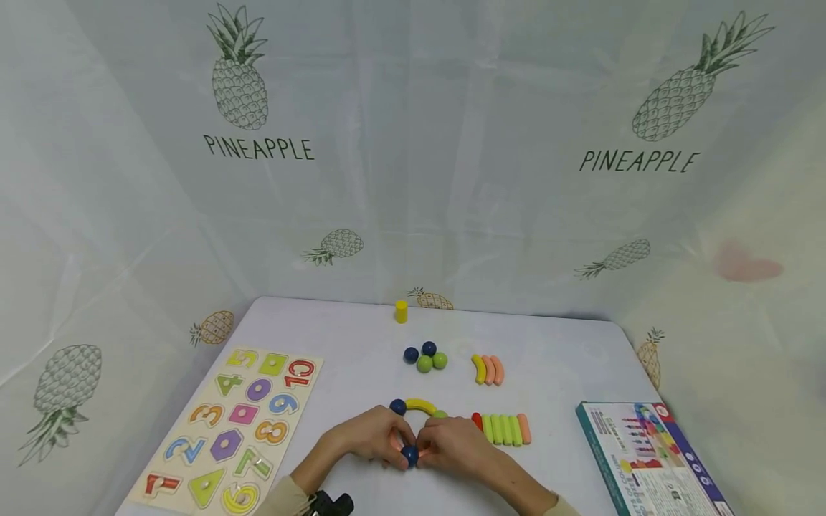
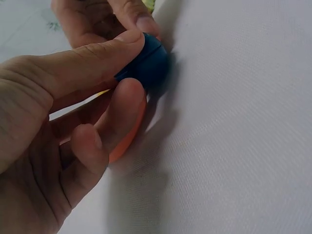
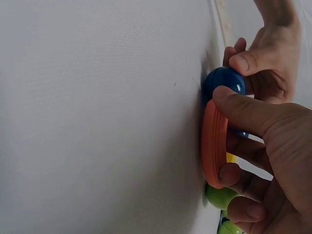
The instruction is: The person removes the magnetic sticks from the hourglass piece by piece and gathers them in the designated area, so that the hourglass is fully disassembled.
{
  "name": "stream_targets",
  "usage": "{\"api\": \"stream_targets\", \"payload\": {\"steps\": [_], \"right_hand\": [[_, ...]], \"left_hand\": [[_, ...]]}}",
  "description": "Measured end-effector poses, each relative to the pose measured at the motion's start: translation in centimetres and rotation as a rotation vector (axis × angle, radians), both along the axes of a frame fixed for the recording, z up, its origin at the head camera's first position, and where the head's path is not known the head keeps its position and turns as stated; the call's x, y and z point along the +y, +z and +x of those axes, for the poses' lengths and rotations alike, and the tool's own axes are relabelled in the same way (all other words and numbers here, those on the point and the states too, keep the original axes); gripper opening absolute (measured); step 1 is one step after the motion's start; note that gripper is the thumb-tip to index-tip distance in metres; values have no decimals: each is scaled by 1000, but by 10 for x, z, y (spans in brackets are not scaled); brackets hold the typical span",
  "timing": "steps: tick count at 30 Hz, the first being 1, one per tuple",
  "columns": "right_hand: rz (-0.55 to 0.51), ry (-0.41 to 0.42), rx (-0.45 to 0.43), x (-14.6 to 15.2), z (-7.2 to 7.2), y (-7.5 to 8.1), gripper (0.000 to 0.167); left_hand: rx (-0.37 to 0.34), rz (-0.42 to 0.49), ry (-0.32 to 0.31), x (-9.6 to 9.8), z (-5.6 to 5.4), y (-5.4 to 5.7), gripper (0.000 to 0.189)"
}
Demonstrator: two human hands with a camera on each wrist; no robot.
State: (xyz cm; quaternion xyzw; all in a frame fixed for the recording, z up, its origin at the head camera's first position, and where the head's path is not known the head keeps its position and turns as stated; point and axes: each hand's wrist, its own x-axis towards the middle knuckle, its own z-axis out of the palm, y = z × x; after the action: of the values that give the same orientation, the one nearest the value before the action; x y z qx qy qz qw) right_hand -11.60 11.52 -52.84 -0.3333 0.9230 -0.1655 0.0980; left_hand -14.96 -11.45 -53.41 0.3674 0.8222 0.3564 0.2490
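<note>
Between the thumb and a finger of my left hand is a dark blue ball, held close over the white table. An orange curved stick is gripped by my right hand, its end against that ball. Another orange piece shows below my left fingers, partly hidden by them. Just beyond the hands, a second blue ball, a yellow curved stick and a green ball form an arc.
Farther back sit loose blue balls, green balls, curved sticks and a yellow cylinder. Straight green sticks lie in a row right of the hands. A number puzzle board lies left, a toy box right.
</note>
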Motion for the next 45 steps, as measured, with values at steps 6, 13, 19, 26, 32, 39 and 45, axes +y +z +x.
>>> {"api": "stream_targets", "payload": {"steps": [6, 13, 19, 26, 32, 39, 45], "right_hand": [[12, 15, -1, 1, 0, 1, 11], [34, 13, -2, 4, 1, 0, 11], [43, -14, -21, 9, 0, 0, 12], [34, -36, -28, 10, 1, 0, 13], [7, -49, -18, 12, 1, -1, 14], [-68, -249, 106, 18, -4, 3, 16], [56, -415, 172, 20, -9, 3, 27]], "left_hand": [[-32, 1, 8, 1, 1, 2, 26], [-51, -1, 18, -1, 3, 2, 26], [-78, 3, 28, -3, 3, 3, 25], [-75, -5, 33, -3, 3, 4, 26], [-43, -19, 32, -2, 2, 2, 27], [-16, -27, 35, -1, 2, 3, 28], [26, -57, 41, -2, 1, 4, 29]]}}
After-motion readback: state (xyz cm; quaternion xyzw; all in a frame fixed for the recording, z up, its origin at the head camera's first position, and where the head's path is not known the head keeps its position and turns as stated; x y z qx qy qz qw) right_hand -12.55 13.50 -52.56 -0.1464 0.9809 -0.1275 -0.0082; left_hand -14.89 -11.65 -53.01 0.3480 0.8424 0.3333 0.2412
